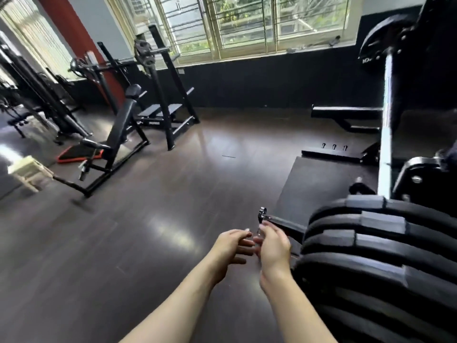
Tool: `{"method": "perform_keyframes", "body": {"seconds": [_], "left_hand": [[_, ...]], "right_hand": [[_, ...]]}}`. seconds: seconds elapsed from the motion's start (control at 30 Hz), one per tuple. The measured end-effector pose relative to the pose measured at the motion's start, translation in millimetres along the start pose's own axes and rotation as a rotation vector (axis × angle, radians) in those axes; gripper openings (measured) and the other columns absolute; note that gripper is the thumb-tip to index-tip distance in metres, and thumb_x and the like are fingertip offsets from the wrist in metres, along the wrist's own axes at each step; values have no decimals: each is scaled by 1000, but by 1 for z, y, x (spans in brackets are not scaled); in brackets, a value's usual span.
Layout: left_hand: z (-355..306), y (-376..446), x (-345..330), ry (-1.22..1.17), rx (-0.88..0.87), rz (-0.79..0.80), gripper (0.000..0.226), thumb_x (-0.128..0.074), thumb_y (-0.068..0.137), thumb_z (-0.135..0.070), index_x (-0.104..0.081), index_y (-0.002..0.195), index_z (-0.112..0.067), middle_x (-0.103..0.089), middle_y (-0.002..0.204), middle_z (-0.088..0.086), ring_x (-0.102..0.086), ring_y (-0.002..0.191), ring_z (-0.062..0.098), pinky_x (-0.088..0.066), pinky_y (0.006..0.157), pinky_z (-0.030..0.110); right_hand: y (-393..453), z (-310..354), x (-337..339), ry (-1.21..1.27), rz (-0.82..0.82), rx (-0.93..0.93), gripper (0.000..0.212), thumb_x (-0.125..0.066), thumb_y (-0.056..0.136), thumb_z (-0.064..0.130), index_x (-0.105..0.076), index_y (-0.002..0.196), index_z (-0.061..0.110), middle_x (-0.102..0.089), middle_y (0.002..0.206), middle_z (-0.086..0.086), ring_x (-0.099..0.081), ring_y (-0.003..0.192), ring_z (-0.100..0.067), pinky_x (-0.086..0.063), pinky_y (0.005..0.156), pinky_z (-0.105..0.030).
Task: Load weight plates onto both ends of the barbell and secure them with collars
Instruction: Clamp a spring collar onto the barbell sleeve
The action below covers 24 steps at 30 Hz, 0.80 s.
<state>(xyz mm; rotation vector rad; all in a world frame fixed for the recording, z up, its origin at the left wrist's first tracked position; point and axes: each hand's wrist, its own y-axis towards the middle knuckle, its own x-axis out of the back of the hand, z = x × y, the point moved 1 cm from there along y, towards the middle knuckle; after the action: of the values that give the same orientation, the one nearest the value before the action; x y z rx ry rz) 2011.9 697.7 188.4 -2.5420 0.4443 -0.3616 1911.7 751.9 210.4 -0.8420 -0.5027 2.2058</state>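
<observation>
Just beyond the right hand (273, 246), a chrome collar (262, 215) is sitting at the tip of the dark sleeve (286, 222), which is running back into a stack of black plates (376, 243) on the hand's right. The right hand's fingers (265, 227) are reaching up toward the collar's lower part and appear to be touching a small metal piece hanging beneath it; whether they are pinching it cannot be told, as the frame is blurred there. The left hand (232, 246) is hanging just beside the right, fingers loosely extended, holding nothing, its fingertips almost meeting the right hand's. Several plates are already seated on this end, so the step in hand is judged to be fitting or tightening the collar. The collar is judged small, light, rigid and smooth, liable to slip in a bare grip; it is best taken by the ring body with one hand while the other works its screw or lever. The plates are judged heavy, with rubbery rims offering a fair grip at the raised pads. No brand or label on the collar or these plates is legible. Well beyond both hands, a further plate (385, 45) on the rack is carrying pale characters, possibly "10", too blurred to confirm.
</observation>
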Motion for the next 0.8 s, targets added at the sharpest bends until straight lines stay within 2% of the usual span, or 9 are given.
{"method": "perform_keyframes", "body": {"seconds": [0.1, 0.23, 0.3, 0.4, 0.47, 0.53, 0.63, 0.7, 0.8], "left_hand": [[-17, 54, 3, 44, 17, 10, 18, -63, 98, -25, -71, 103, -10, -73, 80, 3, -67, 62, 14, -49, 67, 31], [-29, 130, -12, 219, 39, 20, 7, -64, 97, -9, -69, 101, -7, -67, 68, 1, -60, 46, 5, -44, 43, 18], [-30, 169, -20, 357, 23, 55, 10, -65, 94, -8, -70, 103, -6, -67, 72, 3, -59, 46, 4, -40, 43, 18], [-27, 236, -35, 514, 29, 122, 9, -68, 91, -12, -70, 100, -10, -68, 78, 7, -58, 57, 14, -36, 43, 20], [-22, 283, -40, 542, 15, 105, 7, -68, 90, -16, -71, 96, -13, -70, 83, 6, -61, 67, 18, -40, 49, 23], [-13, 332, -39, 617, -14, 62, 15, -67, 87, -26, -72, 99, -17, -74, 97, 2, -63, 85, 18, -46, 65, 27], [4, 404, -40, 830, -2, 71, 39, -62, 91, -40, -64, 122, -16, -68, 121, 3, -60, 100, 22, -41, 79, 28], [16, 441, -41, 966, 12, 82, 57, -61, 90, -52, -57, 132, -13, -58, 134, 8, -58, 119, 28, -47, 89, 34], [35, 482, -44, 1126, -4, 110, 66, -67, 81, -62, -62, 122, -10, -51, 130, 13, -53, 123, 32, -52, 94, 43]], "right_hand": [[26, -7, -18, 33, -54, -48, 16, -55, 98, 3, -66, 109, 5, -66, 79, -5, -60, 63, -12, -45, 54, -24], [72, -12, -28, 16, -121, -59, 15, -58, 96, 6, -71, 89, 10, -64, 61, 2, -55, 53, -8, -41, 55, -26], [100, -11, -30, 27, -153, -43, 15, -58, 96, 6, -70, 89, 9, -64, 65, 0, -52, 57, -11, -41, 55, -25], [161, -14, -28, 20, -269, -39, 15, -57, 97, 6, -68, 87, 11, -59, 64, 1, -49, 55, -12, -39, 54, -25], [208, -24, -28, -2, -348, -33, 16, -58, 98, 10, -66, 85, 14, -57, 65, 2, -48, 54, -13, -40, 55, -27], [252, -41, -34, -22, -408, -53, 15, -58, 99, 12, -66, 87, 14, -59, 71, 1, -51, 57, -13, -42, 58, -28], [309, -73, -50, -7, -475, -113, 12, -58, 99, 14, -67, 91, 14, -60, 77, 1, -53, 64, -15, -46, 61, -29], [338, -87, -57, -35, -490, -138, 10, -60, 99, 16, -67, 92, 18, -64, 83, 1, -56, 68, -15, -49, 69, -33], [372, -103, -59, -121, -513, -148, 10, -59, 98, 13, -67, 97, 18, -65, 89, 2, -57, 70, -13, -50, 74, -32]]}}
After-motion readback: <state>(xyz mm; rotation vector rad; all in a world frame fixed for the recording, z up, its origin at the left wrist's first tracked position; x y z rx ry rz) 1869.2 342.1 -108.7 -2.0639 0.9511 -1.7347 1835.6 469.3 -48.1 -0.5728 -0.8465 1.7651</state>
